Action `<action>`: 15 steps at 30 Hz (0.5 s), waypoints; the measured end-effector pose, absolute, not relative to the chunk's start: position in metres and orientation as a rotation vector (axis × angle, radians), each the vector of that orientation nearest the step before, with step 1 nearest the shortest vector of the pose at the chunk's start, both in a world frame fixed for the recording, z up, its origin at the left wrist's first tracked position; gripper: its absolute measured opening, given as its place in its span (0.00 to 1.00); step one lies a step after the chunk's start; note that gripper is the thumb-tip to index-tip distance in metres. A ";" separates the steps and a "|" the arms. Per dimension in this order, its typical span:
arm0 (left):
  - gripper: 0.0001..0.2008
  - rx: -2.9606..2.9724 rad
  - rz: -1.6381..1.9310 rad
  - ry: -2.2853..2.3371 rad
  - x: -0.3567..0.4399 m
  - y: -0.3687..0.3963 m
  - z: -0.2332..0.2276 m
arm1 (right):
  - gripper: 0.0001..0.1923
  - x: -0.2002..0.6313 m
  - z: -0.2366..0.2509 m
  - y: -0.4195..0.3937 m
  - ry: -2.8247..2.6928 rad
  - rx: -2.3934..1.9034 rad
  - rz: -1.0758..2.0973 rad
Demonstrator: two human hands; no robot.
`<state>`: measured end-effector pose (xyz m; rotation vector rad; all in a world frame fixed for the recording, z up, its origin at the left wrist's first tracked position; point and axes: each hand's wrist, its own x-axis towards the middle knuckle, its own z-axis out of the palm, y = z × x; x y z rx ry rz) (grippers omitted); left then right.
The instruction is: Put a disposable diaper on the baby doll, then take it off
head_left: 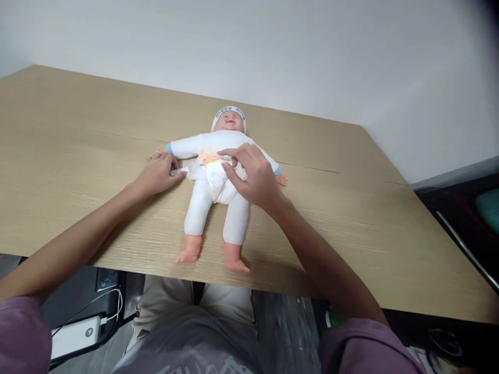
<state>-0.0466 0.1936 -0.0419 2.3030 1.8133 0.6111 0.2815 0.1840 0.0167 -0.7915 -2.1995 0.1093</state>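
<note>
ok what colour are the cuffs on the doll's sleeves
Light blue cuffs on the baby doll, clearest in the head view.

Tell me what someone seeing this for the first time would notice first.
A baby doll in a white suit and cap lies on its back in the middle of the wooden table. The left hand pinches a diaper tab at the doll's side, while the right hand presses on the diaper at its belly.

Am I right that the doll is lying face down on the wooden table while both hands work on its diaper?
Not quite: the doll lies face up, its face showing in the head view. Otherwise yes: it is on the wooden table, and the left hand and right hand are at its diaper.
</note>
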 end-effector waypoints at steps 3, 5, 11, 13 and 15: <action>0.17 2.132 0.542 1.804 -0.045 0.201 -0.036 | 0.16 0.254 0.028 0.197 -2.366 -0.778 0.185; 0.15 1.972 0.589 1.746 -0.045 0.205 -0.030 | 0.19 0.241 0.030 0.205 -2.450 -0.837 0.257; 0.17 1.747 0.905 1.347 -0.035 0.198 -0.012 | 0.33 0.232 0.030 0.209 -2.427 -1.069 0.468; 0.18 1.727 0.938 1.243 -0.020 0.197 -0.006 | 0.37 0.233 0.033 0.208 -2.422 -1.094 0.505; 0.16 1.704 0.941 1.178 -0.001 0.199 -0.001 | 0.40 0.233 0.035 0.207 -2.416 -1.109 0.545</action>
